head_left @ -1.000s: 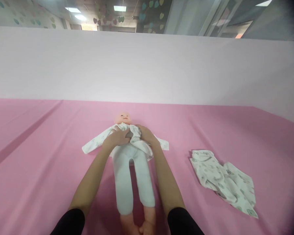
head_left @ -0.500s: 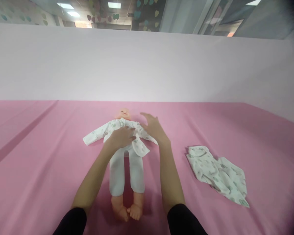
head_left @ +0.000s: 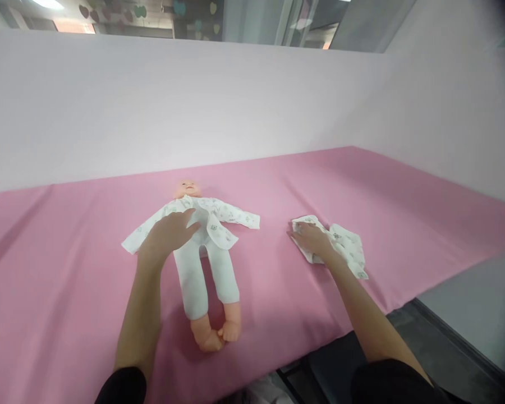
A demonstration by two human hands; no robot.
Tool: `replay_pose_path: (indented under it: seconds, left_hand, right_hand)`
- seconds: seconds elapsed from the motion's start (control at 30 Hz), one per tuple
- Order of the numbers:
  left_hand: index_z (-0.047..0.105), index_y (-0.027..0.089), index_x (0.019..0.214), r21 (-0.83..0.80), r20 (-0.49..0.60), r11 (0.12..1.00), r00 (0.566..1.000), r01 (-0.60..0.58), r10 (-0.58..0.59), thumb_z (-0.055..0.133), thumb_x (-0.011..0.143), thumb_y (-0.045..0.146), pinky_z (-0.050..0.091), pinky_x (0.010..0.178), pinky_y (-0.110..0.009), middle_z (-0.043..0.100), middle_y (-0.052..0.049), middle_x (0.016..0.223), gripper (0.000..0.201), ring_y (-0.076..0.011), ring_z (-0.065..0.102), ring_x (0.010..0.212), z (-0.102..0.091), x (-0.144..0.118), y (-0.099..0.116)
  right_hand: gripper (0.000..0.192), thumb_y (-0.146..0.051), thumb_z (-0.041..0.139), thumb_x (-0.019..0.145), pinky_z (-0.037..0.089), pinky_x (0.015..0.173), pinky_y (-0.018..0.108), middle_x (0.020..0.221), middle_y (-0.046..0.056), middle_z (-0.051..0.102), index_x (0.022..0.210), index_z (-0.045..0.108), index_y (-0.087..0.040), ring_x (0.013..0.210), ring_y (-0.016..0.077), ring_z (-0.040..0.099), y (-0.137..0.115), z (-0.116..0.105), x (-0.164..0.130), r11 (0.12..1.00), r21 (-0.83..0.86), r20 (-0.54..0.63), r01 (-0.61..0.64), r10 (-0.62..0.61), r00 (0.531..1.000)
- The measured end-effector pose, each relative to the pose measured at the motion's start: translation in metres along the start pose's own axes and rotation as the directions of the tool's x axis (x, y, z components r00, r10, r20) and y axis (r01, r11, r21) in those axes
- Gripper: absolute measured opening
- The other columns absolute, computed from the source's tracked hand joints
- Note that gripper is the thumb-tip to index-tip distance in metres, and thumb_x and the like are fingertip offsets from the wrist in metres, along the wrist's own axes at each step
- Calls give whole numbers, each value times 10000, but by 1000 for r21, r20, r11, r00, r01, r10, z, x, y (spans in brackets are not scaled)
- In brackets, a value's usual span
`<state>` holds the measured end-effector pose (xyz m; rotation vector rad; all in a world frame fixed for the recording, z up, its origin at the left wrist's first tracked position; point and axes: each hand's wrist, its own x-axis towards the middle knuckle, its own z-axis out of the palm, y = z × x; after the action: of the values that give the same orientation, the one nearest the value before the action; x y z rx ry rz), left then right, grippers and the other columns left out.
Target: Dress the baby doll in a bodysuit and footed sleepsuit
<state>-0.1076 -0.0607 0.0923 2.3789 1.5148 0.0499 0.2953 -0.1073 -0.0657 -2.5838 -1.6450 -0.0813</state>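
Note:
A baby doll (head_left: 188, 188) lies on its back, head toward the wall. It wears a white printed jacket (head_left: 222, 231), parted at the front, with sleeves spread out. Its legs look white cloth-covered (head_left: 192, 283), with bare feet at the near end. My left hand (head_left: 168, 233) is over the jacket's left side, thumb apart from the fingers, holding nothing visible. To the right, a matching white printed garment (head_left: 349, 244) lies loosely folded; its exact kind is unclear. My right hand (head_left: 313, 238) rests on its left part with fingers spread, covering some of it.
A pink sheet (head_left: 269, 280) covers the table under the doll. White walls (head_left: 185, 101) rise at the back and right. Beyond the near edge, a dark seat-like object (head_left: 339, 365) shows below, beside the grey floor (head_left: 437, 336).
My view has turned to the right. My right hand has left the doll's jacket and reached the folded garment. My left hand has shifted toward the jacket's left side.

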Motion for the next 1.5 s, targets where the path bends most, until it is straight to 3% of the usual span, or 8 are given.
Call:
replay_pose_path:
  seconds: [0.23, 0.33, 0.5, 0.63, 0.83, 1.07, 1.23, 1.5]
  left_hand:
    - [388, 332, 1391, -33, -2, 995, 996, -90, 90, 309, 902, 548, 469, 798, -374, 643, -37, 1160, 541, -259, 603, 1029, 2, -14, 6]
    - [403, 324, 1379, -25, -45, 991, 991, -128, 127, 313, 917, 516, 480, 799, -365, 648, -30, 1150, 508, -246, 609, 1021, -1, -23, 9]
    - [412, 280, 1363, 18, -321, 921, 870, -389, 374, 334, 946, 426, 418, 975, -363, 516, -18, 1364, 449, -225, 477, 1238, -3, -21, 36]
    - [421, 238, 1337, 2, -493, 842, 732, -540, 470, 426, 911, 473, 401, 1004, -364, 483, -59, 1387, 487, -239, 448, 1257, -18, -13, 63]
    - [585, 186, 977, -105, -652, 763, 624, -638, 432, 515, 855, 389, 489, 725, -282, 653, -33, 931, 247, -169, 606, 859, -71, -14, 51]
    - [651, 157, 819, -95, -654, 809, 649, -580, 389, 615, 746, 282, 478, 669, -289, 635, -12, 731, 149, -157, 608, 752, -123, -39, -3]
    - [727, 173, 850, 149, -703, 892, 589, -426, 399, 561, 734, 175, 462, 672, -305, 681, -9, 729, 202, -137, 567, 685, -150, -80, 1]
    - [744, 124, 999, 501, -710, 837, 449, -219, 542, 577, 762, 275, 428, 659, -303, 655, -7, 679, 327, -78, 474, 616, -189, -118, 0]
  right_hand:
    - [281, -158, 317, 913, 431, 747, 393, 979, 214, 623, 1054, 545, -73, 925, 299, 592, 0, 24, -7, 998, 42, -81, -39, 42, 996]
    - [215, -189, 363, 900, 434, 714, 362, 857, 138, 626, 1036, 512, -113, 803, 248, 594, -3, 9, -1, 943, 321, -257, -92, 180, 949]
    - [182, -381, 516, 843, 429, 584, 310, 714, 18, 565, 863, 506, -200, 604, 172, 514, -46, -84, -7, 632, 699, -570, 335, 208, 795]
    - [205, -419, 584, 835, 382, 506, 277, 710, -15, 570, 907, 540, -232, 532, 138, 480, -118, -179, -45, 366, 584, -774, 725, -17, 632]
    - [299, -405, 652, 819, 440, 527, 262, 698, -37, 604, 1055, 552, -251, 626, 147, 595, -179, -251, -85, 174, 448, -831, 877, -282, 480]
    - [317, -392, 763, 710, 461, 488, 264, 494, -96, 509, 902, 579, -218, 491, 120, 537, -202, -254, -75, 31, 598, -584, 801, -668, 461]
    - [274, -409, 727, 742, 476, 460, 290, 523, -50, 564, 701, 532, -221, 497, 145, 561, -217, -247, -84, 110, 620, -317, 777, -870, 377]
    - [366, -529, 639, 795, 539, 603, 351, 663, -22, 620, 632, 515, -226, 659, 178, 612, -203, -251, -56, 228, 447, -534, 865, -707, 463]
